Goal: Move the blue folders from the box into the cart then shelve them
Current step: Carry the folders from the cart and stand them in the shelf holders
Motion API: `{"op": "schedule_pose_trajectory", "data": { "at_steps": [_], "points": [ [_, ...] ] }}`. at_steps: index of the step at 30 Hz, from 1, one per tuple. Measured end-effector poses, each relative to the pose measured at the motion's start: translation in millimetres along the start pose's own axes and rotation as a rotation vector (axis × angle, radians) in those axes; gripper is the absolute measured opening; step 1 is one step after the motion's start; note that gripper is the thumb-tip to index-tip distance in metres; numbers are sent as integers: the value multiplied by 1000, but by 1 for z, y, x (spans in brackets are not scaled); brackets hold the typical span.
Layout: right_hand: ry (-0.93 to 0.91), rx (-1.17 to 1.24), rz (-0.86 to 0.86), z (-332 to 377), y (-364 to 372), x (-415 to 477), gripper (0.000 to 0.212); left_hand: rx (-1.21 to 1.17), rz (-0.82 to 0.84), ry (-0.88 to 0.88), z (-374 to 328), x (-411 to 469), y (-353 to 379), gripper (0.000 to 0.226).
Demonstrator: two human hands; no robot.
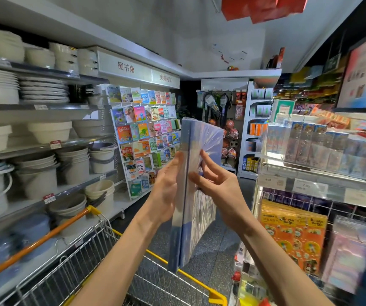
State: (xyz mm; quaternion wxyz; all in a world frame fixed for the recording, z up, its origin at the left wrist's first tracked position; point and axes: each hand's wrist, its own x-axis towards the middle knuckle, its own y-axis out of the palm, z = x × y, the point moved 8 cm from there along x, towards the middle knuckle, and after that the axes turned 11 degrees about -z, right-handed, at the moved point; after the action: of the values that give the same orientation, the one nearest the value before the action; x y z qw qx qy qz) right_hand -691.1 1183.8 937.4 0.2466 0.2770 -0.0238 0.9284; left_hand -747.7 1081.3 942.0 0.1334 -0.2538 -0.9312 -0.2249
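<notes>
A pack of blue folders (199,138), wrapped in clear plastic, stands upright and edge-on at the centre of the view, held in the air above the far corner of the cart (84,261), not inside it. The left hand (166,186) grasps the pack from the 9 o'clock side, its palm against the left face and its thumb lying up along the near edge; its other fingers are hidden behind the pack. The right hand (218,188) is at the 3 o'clock side, its fingers (206,161) spread and lightly bent, released rather than clenched, with the thumb tip and fingertips touching the plastic on the right face. The cart, a wire basket with a yellow rim, fills the 7 o'clock corner, and its orange handle (45,239) runs toward 8 o'clock. At 9 o'clock, shelves (45,107) carry white bowls, plates and buckets. A rack of picture books (142,129) stands at 10 o'clock, just beside the pack. Balls and rackets (228,129) hang behind it at 1 o'clock. At 3 o'clock a shelf holds boxed goods (310,142), and orange sticker sheets (292,235) hang at 4 o'clock.
</notes>
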Motion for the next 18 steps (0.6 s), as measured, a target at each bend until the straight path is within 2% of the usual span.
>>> {"op": "schedule_pose_trajectory", "data": {
  "at_steps": [5,11,15,18],
  "points": [
    [-13,-17,3,21,-3,12,72,42,0,57,-18,8,9,45],
    [-47,3,25,53,1,25,69,140,39,216,-55,14,26,36],
    [-90,-53,54,71,4,44,60,98,-41,255,-80,30,21,43],
    [-197,-220,-49,80,3,66,69,73,-131,337,-100,45,5,31]
  ]
}}
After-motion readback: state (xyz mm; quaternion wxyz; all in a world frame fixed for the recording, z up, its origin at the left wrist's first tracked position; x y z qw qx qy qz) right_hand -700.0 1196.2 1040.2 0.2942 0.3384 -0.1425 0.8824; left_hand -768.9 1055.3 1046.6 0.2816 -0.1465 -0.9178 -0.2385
